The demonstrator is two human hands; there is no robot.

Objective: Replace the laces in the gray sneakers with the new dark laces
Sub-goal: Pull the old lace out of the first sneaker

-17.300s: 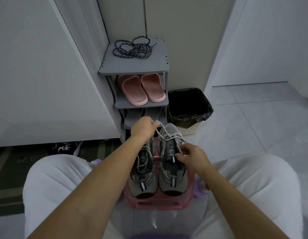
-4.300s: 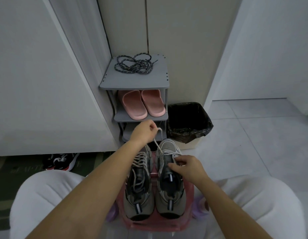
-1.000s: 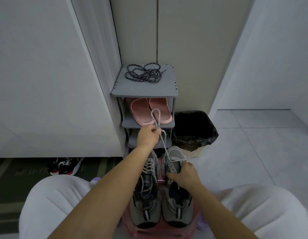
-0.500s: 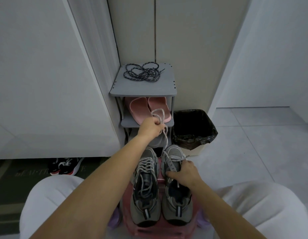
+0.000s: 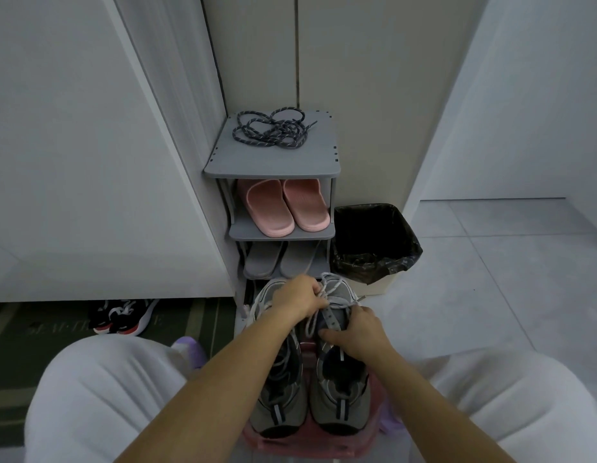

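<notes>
The left hand [image 5: 299, 300] is dropping from the shoe rack [image 5: 273, 165], clutching the pale lace [image 5: 337, 300]; the right hand [image 5: 357, 332] is seemingly pinching the gray sneaker [image 5: 340, 396] before it; dark laces [image 5: 273, 132] are lying inside the rack-top's edges.

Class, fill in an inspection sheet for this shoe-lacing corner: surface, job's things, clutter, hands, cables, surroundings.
Surface: pink stool between the person's knees, carrying both sneakers.
Job's things: gray sneakers side by side, heels toward the person; light lace loosened on the right sneaker; dark laces heaped on top of the shoe rack.
Clutter: pink slippers and gray slippers on the rack's shelves; black-and-red shoes on the mat.
Hands: left hand grips the light lace; right hand holds the right sneaker.
Cables: nothing seen.
Surroundings: lined bin beside the rack; tiled floor.
</notes>
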